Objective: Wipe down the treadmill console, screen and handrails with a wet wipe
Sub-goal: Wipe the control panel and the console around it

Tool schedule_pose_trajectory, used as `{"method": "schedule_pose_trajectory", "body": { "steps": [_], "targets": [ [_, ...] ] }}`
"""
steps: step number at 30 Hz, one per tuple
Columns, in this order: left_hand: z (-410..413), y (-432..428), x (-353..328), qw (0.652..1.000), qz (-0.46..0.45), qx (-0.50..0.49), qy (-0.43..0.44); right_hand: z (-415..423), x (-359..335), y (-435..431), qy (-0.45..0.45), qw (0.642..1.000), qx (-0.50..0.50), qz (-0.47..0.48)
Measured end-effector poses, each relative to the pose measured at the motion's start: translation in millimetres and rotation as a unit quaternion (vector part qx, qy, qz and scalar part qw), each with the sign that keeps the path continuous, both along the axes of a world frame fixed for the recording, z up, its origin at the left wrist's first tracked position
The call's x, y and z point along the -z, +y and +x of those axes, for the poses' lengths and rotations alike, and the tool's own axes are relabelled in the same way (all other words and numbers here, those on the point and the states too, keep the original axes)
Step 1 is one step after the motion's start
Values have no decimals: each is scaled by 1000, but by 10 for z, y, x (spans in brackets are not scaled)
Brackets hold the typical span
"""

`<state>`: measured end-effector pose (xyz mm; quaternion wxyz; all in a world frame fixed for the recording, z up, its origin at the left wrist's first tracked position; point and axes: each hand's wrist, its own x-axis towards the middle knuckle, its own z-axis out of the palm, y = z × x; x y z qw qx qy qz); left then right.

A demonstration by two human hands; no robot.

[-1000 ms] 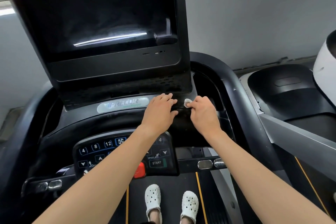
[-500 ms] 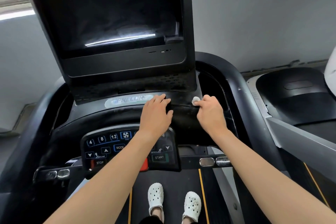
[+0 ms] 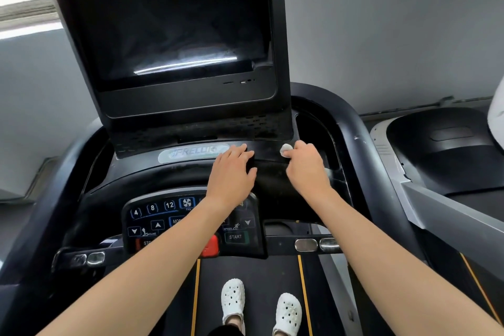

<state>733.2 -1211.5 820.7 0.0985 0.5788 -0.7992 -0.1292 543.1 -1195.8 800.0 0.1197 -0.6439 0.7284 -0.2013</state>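
A black treadmill console (image 3: 272, 180) fills the view, with a large dark screen (image 3: 169, 30) standing above it. My right hand (image 3: 306, 169) grips a small balled white wet wipe (image 3: 286, 149) and holds it against the console ledge, just below the screen's right corner. My left hand (image 3: 233, 172) lies flat, fingers straight, on the ledge next to the brand badge (image 3: 191, 153). A button panel (image 3: 174, 215) sits lower, partly hidden by my left forearm. Black handrails (image 3: 351, 128) curve round both sides.
Metal grip sensors (image 3: 316, 244) sit on the crossbar below the console. My feet in white clogs (image 3: 233, 300) stand on the belt. Another machine (image 3: 441, 150) stands close at the right. A grey wall is behind.
My right hand has slid the wipe to the right along the ledge, away from my left hand. The left hand has stayed on the ledge. The camera has shifted slightly left.
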Motion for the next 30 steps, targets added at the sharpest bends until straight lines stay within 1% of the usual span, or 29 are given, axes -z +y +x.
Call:
{"method": "schedule_pose_trajectory", "body": {
  "steps": [2,4,7,9,11,13,16,18,20,24,26,28,30],
  "targets": [
    [-7,4,-1,1000,-4,0,-4,-55,45,-30,-13,999,42,-4],
    [-5,7,5,1000,-14,2,-13,34,58,-47,-12,998,55,-18],
    [-14,20,8,1000,-25,-2,-15,253,33,-44,-6,999,0,-54],
    [-18,33,12,999,-34,-5,-19,342,14,-44,-10,996,-62,-55],
    [-16,36,6,999,-32,-5,-18,320,13,-45,5,994,-97,-42],
    [-13,42,1,1000,-25,-6,-11,193,48,-64,8,997,-71,-33],
    [-18,48,-6,1000,-24,-9,-5,18,111,-91,-1,1000,23,-18],
    [-21,58,4,1000,-26,-11,-6,50,113,-110,-1,999,42,-16],
    [-20,52,16,1000,-26,-10,-8,171,68,-109,-4,999,21,-30],
    [-12,38,32,999,-31,-9,-17,362,3,-86,-6,996,-80,-35],
    [-5,42,31,999,-32,-9,-17,312,3,-91,8,995,-94,-34],
    [-12,49,23,999,-32,-11,-13,185,46,-83,-2,998,-48,-40],
    [-16,49,19,999,-31,-14,-9,42,106,-63,-45,997,35,-46]
  ]
}}
